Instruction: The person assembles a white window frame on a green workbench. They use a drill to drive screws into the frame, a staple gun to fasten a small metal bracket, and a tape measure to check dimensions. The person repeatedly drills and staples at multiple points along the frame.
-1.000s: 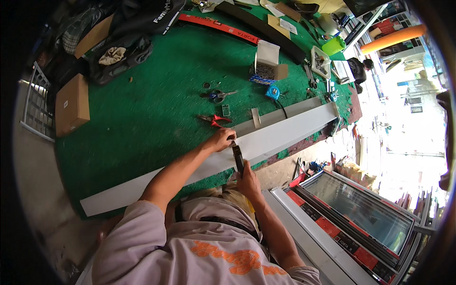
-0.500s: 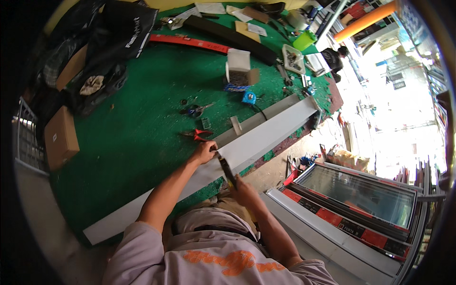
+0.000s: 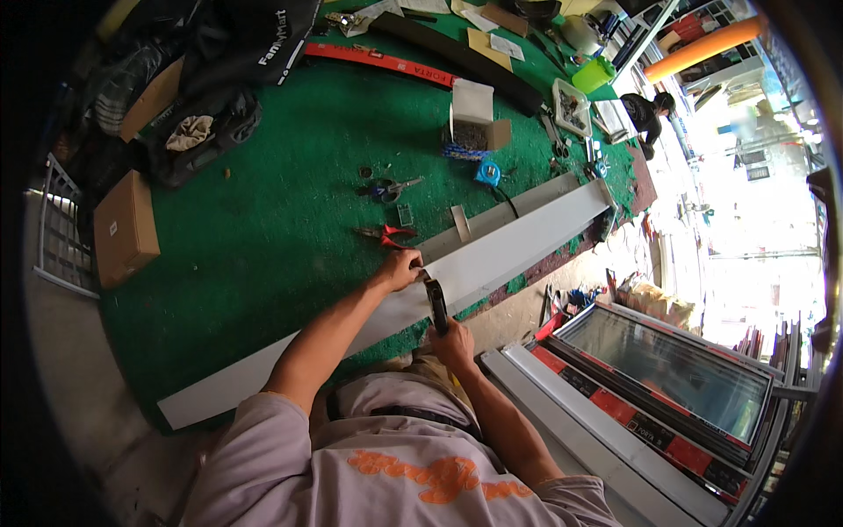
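Observation:
A long white metal channel [image 3: 518, 230] lies slantwise along the near edge of the green table, with its open side facing away from me. My left hand [image 3: 402, 269] is closed at the channel's upper rim, fingertips pinched together; whatever is in them is too small to make out. In my right hand [image 3: 451, 344] is a black hand tool [image 3: 438, 303] with a trace of yellow lower down. Its top end meets the rim right beside my left fingertips. Just beyond my left hand lie red-handled pliers [image 3: 386, 235]. A small flat strip [image 3: 461, 223] leans in the channel.
On the green tabletop [image 3: 263, 237] are scissors [image 3: 395, 188], a blue tape measure [image 3: 488, 173] and an open box of screws [image 3: 470, 136]. A cardboard box [image 3: 125, 230] and black bags stand at left. Framed glass panels [image 3: 667, 369] lie at lower right. Another person [image 3: 648, 119] is beyond the table.
The whole view has shifted, so the table contents sit farther right and higher. The black tool has swung more upright at the channel rim, and my left hand keeps its place there.

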Available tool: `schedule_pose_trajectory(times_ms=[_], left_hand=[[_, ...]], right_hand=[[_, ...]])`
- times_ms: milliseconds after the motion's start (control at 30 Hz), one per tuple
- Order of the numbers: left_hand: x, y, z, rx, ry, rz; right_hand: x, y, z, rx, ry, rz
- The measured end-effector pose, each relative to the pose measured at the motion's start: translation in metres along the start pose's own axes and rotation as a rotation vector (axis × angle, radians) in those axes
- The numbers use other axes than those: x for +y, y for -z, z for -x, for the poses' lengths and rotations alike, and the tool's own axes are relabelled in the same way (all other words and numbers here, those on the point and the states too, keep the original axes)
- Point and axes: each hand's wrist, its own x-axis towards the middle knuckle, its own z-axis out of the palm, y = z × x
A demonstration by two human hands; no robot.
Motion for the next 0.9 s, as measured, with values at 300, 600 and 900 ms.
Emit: schedule_pose_trajectory(times_ms=[300,600,900], left_hand=[[-0.006,-0.002,-0.002,0.028,-0.022,0.007],[-0.005,0.000,-0.004,0.029,-0.028,0.024],[-0.016,-0.004,-0.006,-0.013,0.023,0.018]], right_hand=[[0.012,0.024,0.006,-0.053,0.082,-0.034],[-0.001,0.003,-0.004,0.065,0.025,-0.068],[-0.003,0.041,0.010,-0.171,0.014,0.014]])
